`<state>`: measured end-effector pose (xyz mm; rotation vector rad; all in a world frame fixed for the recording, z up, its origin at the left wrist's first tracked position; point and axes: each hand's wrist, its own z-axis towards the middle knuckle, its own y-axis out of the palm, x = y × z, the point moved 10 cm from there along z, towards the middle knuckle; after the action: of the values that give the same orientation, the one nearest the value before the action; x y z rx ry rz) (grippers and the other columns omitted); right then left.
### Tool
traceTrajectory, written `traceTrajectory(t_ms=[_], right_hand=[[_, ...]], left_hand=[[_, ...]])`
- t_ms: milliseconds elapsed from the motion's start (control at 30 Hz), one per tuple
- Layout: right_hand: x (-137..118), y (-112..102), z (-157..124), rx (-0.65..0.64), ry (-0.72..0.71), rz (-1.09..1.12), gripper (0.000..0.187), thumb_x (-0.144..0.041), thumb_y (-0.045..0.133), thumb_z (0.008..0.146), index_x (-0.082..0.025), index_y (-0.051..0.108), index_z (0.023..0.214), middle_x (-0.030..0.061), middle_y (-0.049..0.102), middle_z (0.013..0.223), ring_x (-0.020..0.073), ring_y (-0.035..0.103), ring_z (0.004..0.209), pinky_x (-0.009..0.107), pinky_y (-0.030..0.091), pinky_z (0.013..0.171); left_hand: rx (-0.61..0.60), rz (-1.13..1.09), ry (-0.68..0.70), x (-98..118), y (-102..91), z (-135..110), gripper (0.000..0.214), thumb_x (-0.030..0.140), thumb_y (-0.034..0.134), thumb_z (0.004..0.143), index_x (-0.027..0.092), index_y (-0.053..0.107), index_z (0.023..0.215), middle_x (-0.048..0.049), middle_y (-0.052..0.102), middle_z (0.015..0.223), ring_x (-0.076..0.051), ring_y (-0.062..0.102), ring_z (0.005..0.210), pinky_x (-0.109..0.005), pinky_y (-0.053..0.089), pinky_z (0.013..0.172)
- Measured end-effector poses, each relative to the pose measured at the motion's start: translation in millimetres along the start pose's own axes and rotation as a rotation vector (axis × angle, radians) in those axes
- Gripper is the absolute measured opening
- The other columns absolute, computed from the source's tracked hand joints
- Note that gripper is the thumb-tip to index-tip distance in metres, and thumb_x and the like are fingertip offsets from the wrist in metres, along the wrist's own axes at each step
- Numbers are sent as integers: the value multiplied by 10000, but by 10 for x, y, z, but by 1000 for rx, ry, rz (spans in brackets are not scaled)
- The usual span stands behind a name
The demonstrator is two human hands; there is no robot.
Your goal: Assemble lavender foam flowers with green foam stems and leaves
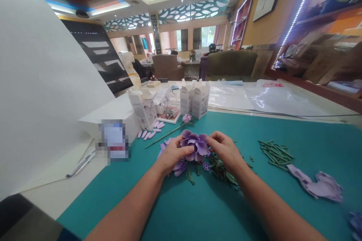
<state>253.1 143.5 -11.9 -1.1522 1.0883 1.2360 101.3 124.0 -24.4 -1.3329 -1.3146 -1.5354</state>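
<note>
Between both hands, above the green mat (135, 207), is a purple artificial flower (195, 141) with spread, wavy petals. My left hand (172, 154) grips it from the left, thumb across the lower petals. My right hand (224, 148) pinches the edge of a petal on the right side. More purple petals (179, 167) lie under and beside my left hand. Beneath my right hand sits a heap of green leaves (224, 173), with a small purple ring piece (206, 166) at its left. A finished-looking lilac rose (186, 118) on a green stem lies just beyond.
Green stem pieces (275, 154) and pale purple petal strips (316, 184) lie at right. Small lilac pieces (149, 132) are at left, near an open white box (143, 109). Two more boxes (200, 99) stand behind. A blurred-out phone-like object (115, 139) leans at left.
</note>
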Motion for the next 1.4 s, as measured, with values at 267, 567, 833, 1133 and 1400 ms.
traceTrajectory(t_ms=[267, 567, 833, 1133, 1400], right_hand=[[-9, 36, -8, -43, 32, -7, 366, -538, 694, 637, -200, 557, 619, -13, 578, 585, 134, 483, 570, 249, 396, 531], [53, 39, -18, -62, 52, 2, 430, -598, 713, 631, -195, 560, 635, -16, 576, 594, 136, 497, 568, 252, 413, 546], [-2, 87, -37, -89, 31, -14, 485, -679, 618, 678, -202, 613, 769, 45, 647, 749, 221, 606, 747, 306, 499, 631], [216, 303, -107, -237, 157, 24, 476, -658, 553, 749, -190, 613, 806, 22, 627, 735, 187, 606, 650, 299, 504, 593], [126, 351, -133, -252, 154, 56, 486, -678, 582, 694, -197, 586, 755, -1, 583, 660, 178, 573, 598, 304, 499, 557]], left_hand=[[10, -57, -36, -13, 39, -30, 511, 299, 815, 579, 171, 640, 1042, -40, 663, 858, -135, 622, 714, -230, 473, 635], [34, -71, -73, -47, 22, -28, 531, 307, 836, 529, 169, 644, 1005, -27, 650, 812, -118, 601, 663, -209, 453, 580], [79, -96, -81, -67, -30, -24, 445, 309, 809, 575, 189, 659, 977, -42, 663, 839, -143, 616, 693, -233, 451, 591], [135, -166, -70, -86, -106, 8, 480, 310, 797, 586, 176, 640, 1019, -38, 664, 871, -138, 608, 704, -246, 466, 633], [142, -117, -82, -103, -121, 8, 551, 329, 794, 589, 178, 606, 1084, -62, 671, 935, -163, 630, 759, -250, 474, 635]])
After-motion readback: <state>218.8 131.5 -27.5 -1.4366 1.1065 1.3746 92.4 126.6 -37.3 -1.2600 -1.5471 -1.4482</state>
